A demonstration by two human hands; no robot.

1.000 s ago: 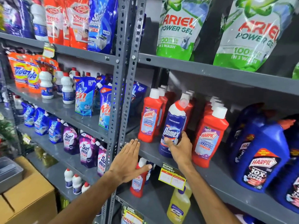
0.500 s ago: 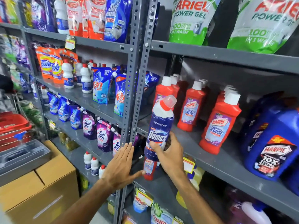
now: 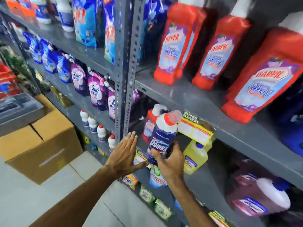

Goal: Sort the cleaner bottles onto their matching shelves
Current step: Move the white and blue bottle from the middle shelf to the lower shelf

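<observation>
My right hand [image 3: 170,163] grips the base of a blue Domex bottle [image 3: 162,136] with a white shoulder and red cap, held tilted in front of the lower shelf opening. Behind it a red Harpic bottle [image 3: 149,126] stands on that lower shelf. My left hand [image 3: 124,154] is flat and open, fingers together, resting against the grey upright post [image 3: 123,79]. Three red Harpic bottles [image 3: 178,45] stand on the grey shelf [image 3: 188,99] above. Small white bottles with red caps [image 3: 92,125] line the left bay's lower shelf.
A yellow jug [image 3: 195,158] sits right of the Domex bottle under a yellow price tag [image 3: 195,130]. Purple Surf pouches [image 3: 96,92] fill the left bay. A cardboard box [image 3: 42,143] stands on the tiled floor at left. A purple jug [image 3: 255,195] lies lower right.
My right hand has carried the Domex bottle off the Harpic shelf and down to the shelf below. The view has tipped downward. My left hand stays on the post.
</observation>
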